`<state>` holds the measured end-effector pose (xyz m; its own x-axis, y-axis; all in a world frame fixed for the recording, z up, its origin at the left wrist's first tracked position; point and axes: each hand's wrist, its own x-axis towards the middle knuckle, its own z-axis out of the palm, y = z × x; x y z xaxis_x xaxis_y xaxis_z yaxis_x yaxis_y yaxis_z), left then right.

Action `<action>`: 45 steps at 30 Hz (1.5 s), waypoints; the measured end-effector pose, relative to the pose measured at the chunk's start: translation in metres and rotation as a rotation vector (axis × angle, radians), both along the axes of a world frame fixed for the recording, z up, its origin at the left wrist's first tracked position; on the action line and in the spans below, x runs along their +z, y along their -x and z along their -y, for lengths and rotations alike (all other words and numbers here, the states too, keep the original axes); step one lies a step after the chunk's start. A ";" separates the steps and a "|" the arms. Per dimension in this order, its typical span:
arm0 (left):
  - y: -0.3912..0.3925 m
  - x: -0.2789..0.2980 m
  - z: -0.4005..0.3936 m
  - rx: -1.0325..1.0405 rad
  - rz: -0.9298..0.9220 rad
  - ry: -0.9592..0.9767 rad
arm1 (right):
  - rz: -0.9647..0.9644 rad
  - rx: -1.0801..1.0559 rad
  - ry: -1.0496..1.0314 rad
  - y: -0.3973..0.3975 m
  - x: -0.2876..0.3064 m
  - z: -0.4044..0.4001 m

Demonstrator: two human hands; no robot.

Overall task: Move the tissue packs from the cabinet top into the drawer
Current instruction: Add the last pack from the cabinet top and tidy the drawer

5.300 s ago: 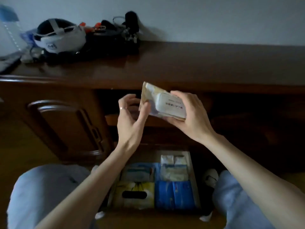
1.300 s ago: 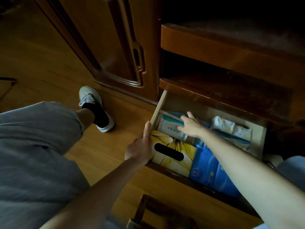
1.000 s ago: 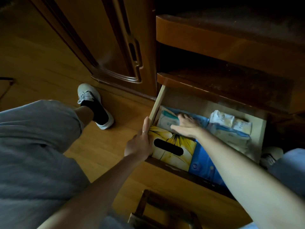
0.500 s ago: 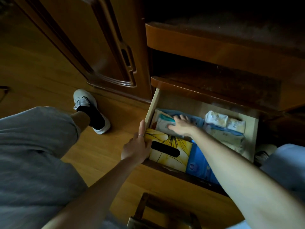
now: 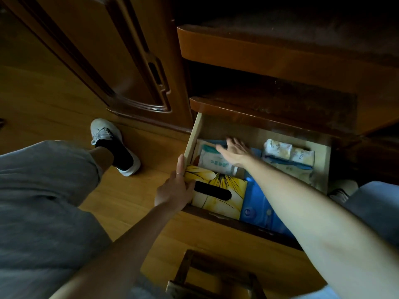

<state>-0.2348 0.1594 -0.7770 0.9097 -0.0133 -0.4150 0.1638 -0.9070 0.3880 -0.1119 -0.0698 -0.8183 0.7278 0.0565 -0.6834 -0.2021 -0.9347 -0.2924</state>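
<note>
The bottom drawer (image 5: 192,139) of the wooden cabinet stands pulled out. A white wet-tissue pack with a teal edge (image 5: 212,160) lies in its back left part. My right hand (image 5: 234,151) is over that pack with fingers spread and straight, holding nothing. My left hand (image 5: 174,188) grips the drawer's left side wall next to a yellow flowered tissue box (image 5: 218,190). Blue tissue packs (image 5: 257,210) fill the front right. Pale packs (image 5: 288,155) sit at the back right. The cabinet top is out of view.
A shelf edge (image 5: 248,111) overhangs the drawer's back. The cabinet door (image 5: 121,61) stands to the left. My grey-trousered legs and a white shoe (image 5: 112,143) rest on the wooden floor. A wooden stool (image 5: 216,277) sits at the bottom edge.
My right hand set the wet-tissue pack down in the drawer's back left, then straightened its fingers and lifted off it. My left hand kept its grip on the drawer side.
</note>
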 end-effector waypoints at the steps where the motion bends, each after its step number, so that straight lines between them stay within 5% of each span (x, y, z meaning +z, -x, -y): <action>1: 0.000 0.001 0.000 -0.001 -0.002 0.008 | -0.030 -0.028 0.000 -0.004 0.000 0.000; 25: 0.001 0.008 0.000 0.005 -0.045 0.033 | 0.093 0.068 0.224 0.025 0.012 0.033; 34: 0.001 0.004 -0.002 0.008 -0.058 0.061 | -0.022 -0.072 0.167 0.037 0.023 0.035; 45: -0.002 0.009 -0.007 0.009 -0.102 0.161 | 0.175 -0.021 0.106 0.031 0.035 0.015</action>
